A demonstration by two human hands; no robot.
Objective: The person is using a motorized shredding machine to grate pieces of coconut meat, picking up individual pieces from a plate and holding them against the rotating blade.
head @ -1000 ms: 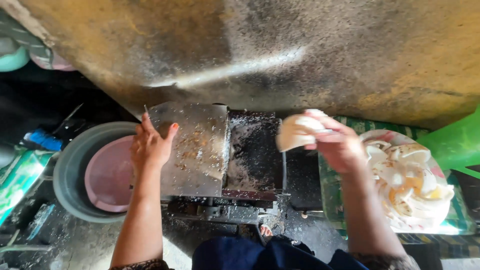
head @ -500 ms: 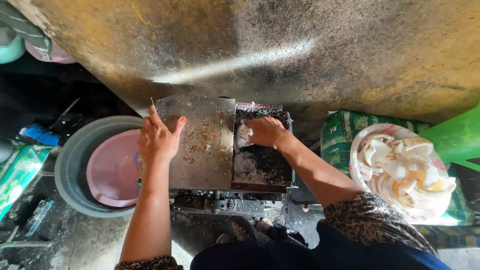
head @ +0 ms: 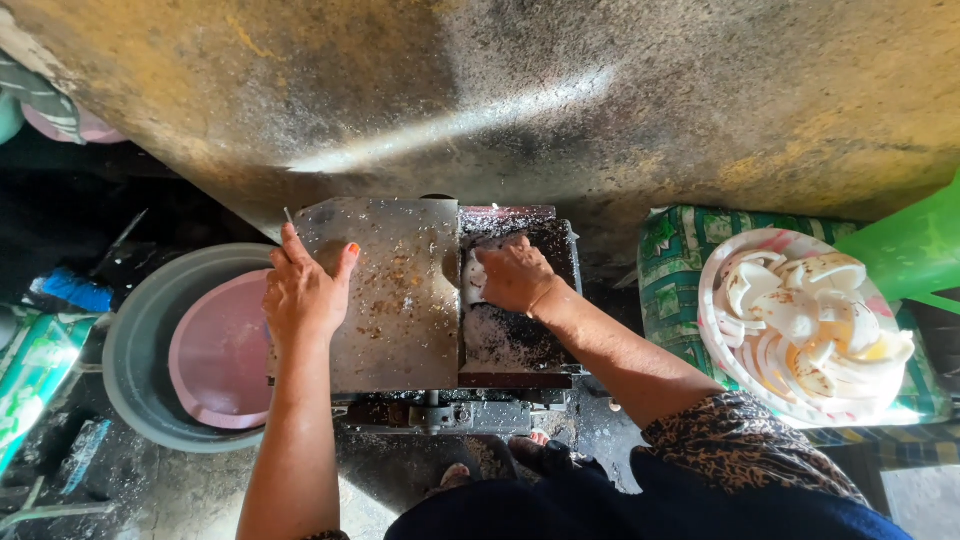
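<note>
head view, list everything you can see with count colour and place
grating machine: one, dark with white shreds on it, centre
metal cover plate: one, grey and speckled, on the machine's left side
white piece: one, pressed against the plate's edge under the right hand
grey basin: one, left of the machine
pink bowl: one, inside the grey basin
patterned plate: one, white and pink, at right on a green patterned cloth
white pieces: many, white with brown edges, piled on the plate
green plastic item: one, far right
left hand: flat on the cover plate's left edge
right hand: holding the white piece on the machine
</note>
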